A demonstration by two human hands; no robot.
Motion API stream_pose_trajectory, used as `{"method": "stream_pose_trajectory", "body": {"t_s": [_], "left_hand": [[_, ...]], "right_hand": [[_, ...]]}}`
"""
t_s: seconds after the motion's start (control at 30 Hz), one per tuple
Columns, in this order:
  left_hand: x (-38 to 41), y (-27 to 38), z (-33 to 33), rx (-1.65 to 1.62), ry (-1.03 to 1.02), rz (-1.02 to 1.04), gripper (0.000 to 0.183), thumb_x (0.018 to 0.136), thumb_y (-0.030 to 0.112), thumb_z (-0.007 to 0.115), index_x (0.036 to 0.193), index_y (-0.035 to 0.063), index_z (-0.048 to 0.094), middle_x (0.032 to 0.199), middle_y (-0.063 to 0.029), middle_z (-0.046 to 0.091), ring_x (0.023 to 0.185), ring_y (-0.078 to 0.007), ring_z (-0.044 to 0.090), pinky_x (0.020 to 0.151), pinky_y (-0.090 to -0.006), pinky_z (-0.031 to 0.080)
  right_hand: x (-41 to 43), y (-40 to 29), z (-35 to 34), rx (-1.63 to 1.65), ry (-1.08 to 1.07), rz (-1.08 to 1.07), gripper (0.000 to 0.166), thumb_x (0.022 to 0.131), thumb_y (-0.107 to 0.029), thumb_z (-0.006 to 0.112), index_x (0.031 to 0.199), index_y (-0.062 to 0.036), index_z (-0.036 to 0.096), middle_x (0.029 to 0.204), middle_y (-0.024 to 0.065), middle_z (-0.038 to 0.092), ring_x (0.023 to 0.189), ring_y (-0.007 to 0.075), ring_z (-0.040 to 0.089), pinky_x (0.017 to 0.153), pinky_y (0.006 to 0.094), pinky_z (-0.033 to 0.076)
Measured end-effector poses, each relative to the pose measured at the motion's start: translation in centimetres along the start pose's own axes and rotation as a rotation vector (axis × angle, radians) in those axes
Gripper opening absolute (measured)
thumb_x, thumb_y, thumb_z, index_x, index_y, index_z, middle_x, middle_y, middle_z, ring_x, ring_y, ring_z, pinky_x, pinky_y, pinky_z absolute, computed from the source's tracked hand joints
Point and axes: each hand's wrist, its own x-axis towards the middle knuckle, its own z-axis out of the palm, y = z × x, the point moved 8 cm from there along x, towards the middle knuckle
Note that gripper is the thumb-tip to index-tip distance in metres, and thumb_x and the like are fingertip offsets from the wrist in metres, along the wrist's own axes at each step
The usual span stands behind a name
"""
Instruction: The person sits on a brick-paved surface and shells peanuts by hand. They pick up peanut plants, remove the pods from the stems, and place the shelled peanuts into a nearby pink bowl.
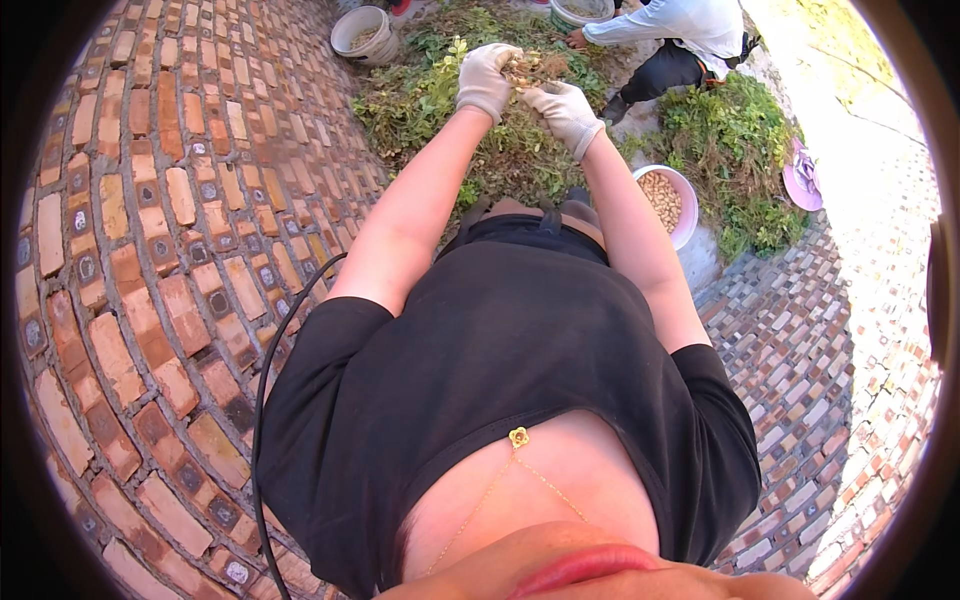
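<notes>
My left hand, in a pale work glove, grips an uprooted peanut plant with pods and dry roots showing. My right hand, gloved the same way, has its fingers on the pods at the clump's lower right side. Beneath both hands spreads a heap of pulled green plants. A white bucket of peanut pods stands beyond my right forearm.
A brick wall rises on my left. Another bucket stands at the back left. A person bends over plants by a tub. More plants and a purple hat lie right.
</notes>
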Motion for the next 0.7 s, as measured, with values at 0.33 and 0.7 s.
{"method": "stream_pose_trajectory", "body": {"t_s": [0.33, 0.7], "left_hand": [[-4.5, -13.6, 4.2, -1.222, 0.153, -1.031, 0.028, 0.072, -0.013, 0.064, 0.096, 0.0019, 0.063, 0.091, -0.0086, 0.065, 0.077, -0.0194, 0.063, 0.074, -0.0312, 0.053], [-6.1, -12.6, 5.3, -1.125, 0.127, -1.287, 0.020, 0.083, 0.002, 0.063, 0.102, 0.0080, 0.065, 0.104, -0.0055, 0.065, 0.096, -0.0227, 0.060, 0.085, -0.0435, 0.046]], "right_hand": [[-2.3, -0.7, -0.6, -0.026, 0.026, -0.014, 0.024, 0.080, -0.026, 0.060, 0.076, -0.0017, 0.059, 0.065, 0.0072, 0.057, 0.052, 0.0179, 0.052, 0.048, 0.0292, 0.040], [-3.2, 2.3, -1.5, 0.124, 0.042, 0.022, 0.025, 0.086, -0.024, 0.065, 0.097, -0.0020, 0.060, 0.076, 0.0013, 0.060, 0.060, 0.0097, 0.055, 0.057, 0.0238, 0.045]]}}
